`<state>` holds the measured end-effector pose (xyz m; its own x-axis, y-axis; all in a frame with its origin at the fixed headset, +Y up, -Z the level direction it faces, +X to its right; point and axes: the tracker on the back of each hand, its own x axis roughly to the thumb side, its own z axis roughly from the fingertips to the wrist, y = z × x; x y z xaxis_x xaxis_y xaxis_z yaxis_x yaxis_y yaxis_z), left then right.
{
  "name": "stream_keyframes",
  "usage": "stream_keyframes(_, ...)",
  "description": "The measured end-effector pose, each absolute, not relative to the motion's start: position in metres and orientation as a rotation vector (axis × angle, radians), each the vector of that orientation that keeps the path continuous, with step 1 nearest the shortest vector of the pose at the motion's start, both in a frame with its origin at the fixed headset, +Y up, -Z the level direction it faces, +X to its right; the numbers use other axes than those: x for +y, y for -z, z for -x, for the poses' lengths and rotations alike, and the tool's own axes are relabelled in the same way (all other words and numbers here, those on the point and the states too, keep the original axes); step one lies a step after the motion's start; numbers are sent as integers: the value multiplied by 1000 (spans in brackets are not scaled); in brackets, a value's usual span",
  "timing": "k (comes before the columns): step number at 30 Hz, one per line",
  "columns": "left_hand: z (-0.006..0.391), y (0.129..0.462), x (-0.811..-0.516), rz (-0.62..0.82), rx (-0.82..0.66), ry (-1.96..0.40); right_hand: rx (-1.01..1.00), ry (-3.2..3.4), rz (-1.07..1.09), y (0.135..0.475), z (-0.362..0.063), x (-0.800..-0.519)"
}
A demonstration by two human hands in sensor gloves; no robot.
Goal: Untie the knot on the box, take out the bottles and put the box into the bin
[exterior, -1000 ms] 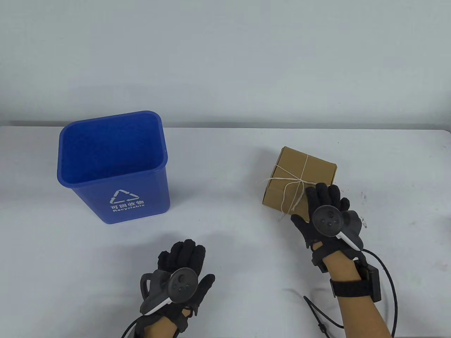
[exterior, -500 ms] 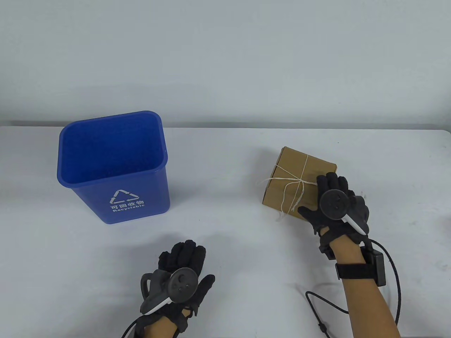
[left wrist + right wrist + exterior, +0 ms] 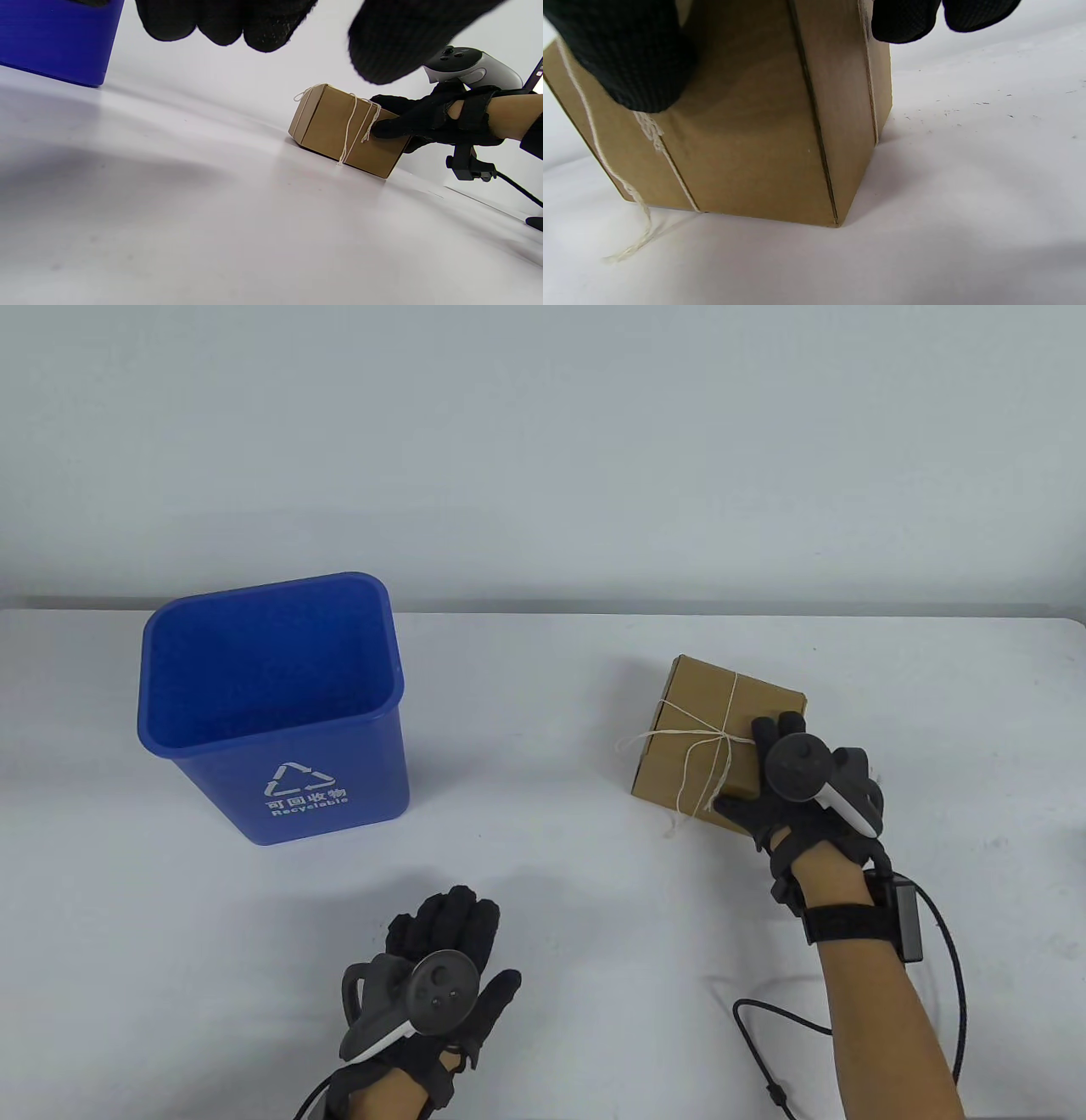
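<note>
Nearest the bottom edge, the left hand (image 3: 441, 959) lies low over the white table (image 3: 543, 899), fingers together and loosely bent, holding nothing. A black cable (image 3: 848, 1052) loops on the tabletop beside the right forearm. Further in, the right hand (image 3: 793, 793) grips the near right corner of the cardboard box (image 3: 704, 712): thumb (image 3: 388, 127) pressed on the near side face, fingers over the top, their tips hidden behind the tracker in the table view. The box sits on the table's right half, closed, its pale string (image 3: 717, 742) crossed over the lid with the knot just left of the fingers and loose ends trailing down the front to the tabletop. The blue bin (image 3: 271, 704) stands upright on the left half, well apart from the box, mouth open. Behind the table's far edge, a plain pale wall (image 3: 543, 449). Bottles are out of sight; the right wrist view shows only two box faces, cut off at the top
</note>
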<state>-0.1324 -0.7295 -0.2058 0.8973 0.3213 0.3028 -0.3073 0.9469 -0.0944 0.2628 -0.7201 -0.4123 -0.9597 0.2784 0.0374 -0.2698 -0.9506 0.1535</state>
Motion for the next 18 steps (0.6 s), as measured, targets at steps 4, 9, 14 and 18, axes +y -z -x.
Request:
stream_keyframes(4,134,204,-729,40,-320,-336,259,-2916,-45,414,-257,-719)
stream_keyframes(9,135,204,-729,38,-324,-344,342,-2988,-7,413,-253,-716)
stream_keyframes(14,135,204,-729,42,-330,-350,342,-3015,-6,412,-250,-716)
stream_keyframes(18,135,204,-729,44,-335,-356,347,-3043,-2,410,-247,-717)
